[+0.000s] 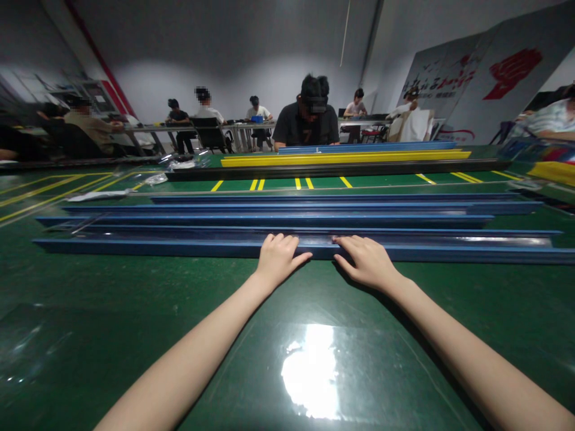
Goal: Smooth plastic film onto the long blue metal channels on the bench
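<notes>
A long blue channel (148,247) lies across the green table, nearest to me. My left hand (279,258) is on its near wall, with the fingers curled over the top edge and the thumb along the front. To the right, my right hand (365,260) grips the same wall, its fingertips inside the channel and its thumb in front. A small gap separates the two hands. Clear plastic film (485,240) shines inside the channel. Just behind it, more blue channels (269,220) lie roughly parallel.
Farther back lie a black strip (359,170), a yellow strip (345,158) and a blue strip (368,147). A person (308,117) sits opposite, head bowed. Crumpled plastic (156,179) lies at the back left. Yellow tape lines mark the green table (135,299).
</notes>
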Demonstrator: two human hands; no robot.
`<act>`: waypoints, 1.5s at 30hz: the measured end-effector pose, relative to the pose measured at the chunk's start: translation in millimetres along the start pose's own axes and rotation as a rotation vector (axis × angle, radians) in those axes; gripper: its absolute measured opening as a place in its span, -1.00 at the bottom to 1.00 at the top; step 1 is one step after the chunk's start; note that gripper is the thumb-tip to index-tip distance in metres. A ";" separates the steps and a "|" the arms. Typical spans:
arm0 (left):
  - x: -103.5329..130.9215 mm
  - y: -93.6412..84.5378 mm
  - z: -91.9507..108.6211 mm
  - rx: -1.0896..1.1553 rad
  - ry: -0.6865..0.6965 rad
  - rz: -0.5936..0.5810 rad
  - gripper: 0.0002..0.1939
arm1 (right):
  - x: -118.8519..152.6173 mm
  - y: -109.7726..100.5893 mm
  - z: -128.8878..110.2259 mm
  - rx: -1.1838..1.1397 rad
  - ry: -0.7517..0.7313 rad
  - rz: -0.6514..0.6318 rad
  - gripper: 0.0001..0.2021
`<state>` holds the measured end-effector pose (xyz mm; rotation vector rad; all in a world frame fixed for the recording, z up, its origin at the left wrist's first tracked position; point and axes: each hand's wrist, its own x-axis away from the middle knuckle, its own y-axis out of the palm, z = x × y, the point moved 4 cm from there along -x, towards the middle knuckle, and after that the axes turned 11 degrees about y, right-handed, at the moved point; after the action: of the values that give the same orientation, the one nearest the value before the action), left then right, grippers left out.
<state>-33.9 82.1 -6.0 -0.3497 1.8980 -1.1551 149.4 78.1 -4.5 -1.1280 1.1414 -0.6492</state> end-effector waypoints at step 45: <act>0.2 -1.3 -1.8 -0.027 -0.081 0.026 -0.54 | -0.6 -1.2 -1.5 -0.015 0.033 -0.006 -0.71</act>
<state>-35.7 82.4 -4.7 -0.3802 1.8433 -1.0836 148.1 77.7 -3.2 -1.1376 1.1728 -0.6667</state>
